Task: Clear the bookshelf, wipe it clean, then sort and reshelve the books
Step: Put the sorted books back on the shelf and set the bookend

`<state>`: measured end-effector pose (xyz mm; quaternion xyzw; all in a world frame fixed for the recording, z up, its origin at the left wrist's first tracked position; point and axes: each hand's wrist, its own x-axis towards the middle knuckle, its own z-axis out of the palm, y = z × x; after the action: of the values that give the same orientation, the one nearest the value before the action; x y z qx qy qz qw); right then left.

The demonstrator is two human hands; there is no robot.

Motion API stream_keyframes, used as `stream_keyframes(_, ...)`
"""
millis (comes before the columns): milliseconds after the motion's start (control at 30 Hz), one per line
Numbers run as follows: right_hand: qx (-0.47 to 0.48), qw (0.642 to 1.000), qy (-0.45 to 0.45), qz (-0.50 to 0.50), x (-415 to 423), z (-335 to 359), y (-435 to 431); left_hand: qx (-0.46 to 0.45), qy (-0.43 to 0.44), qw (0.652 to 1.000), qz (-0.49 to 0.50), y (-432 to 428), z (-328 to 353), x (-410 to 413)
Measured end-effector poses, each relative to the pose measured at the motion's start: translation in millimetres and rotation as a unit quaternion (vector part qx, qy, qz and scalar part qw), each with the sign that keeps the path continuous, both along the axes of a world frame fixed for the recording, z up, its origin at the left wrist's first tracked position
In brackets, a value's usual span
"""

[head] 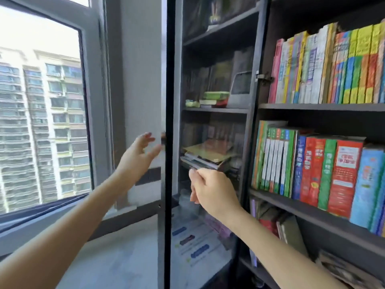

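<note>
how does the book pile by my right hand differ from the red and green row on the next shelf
The pile lies flat, stacked unevenly; the row stands upright, spines out. The pile looks dim and greyed; the row shows bright red, green and blue. The right hand pinches the pile's lower edge; nothing touches the row. Both are books in the same bookshelf.

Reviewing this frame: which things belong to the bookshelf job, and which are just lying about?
Job: bookshelf; upright books; flat stack of books, gripped by right hand; glass door, left hand open beside its edge.
Not part of it: window; windowsill; tower blocks outside.
</note>
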<state>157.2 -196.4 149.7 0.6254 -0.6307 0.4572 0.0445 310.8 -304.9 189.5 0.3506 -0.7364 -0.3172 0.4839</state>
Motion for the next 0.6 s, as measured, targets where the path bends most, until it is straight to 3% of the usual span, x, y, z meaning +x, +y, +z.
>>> stream_keyframes(100,0.015,0.999,-0.010,-0.029,16,-13,19,0.034,0.005,0.997,-0.064,2,-10,-13)
stream_keyframes(267,0.012,0.996,-0.036,-0.077,12,-11,67,0.035,0.039,0.997,-0.062,23,-11,-17)
stream_keyframes(467,-0.016,0.990,-0.040,-0.136,2,-9,138,-0.063,0.003,0.991,-0.121,80,-16,-34)
stream_keyframes(600,-0.014,0.976,-0.047,-0.214,-13,-8,201,-0.199,-0.112,0.967,-0.115,145,-6,-80)
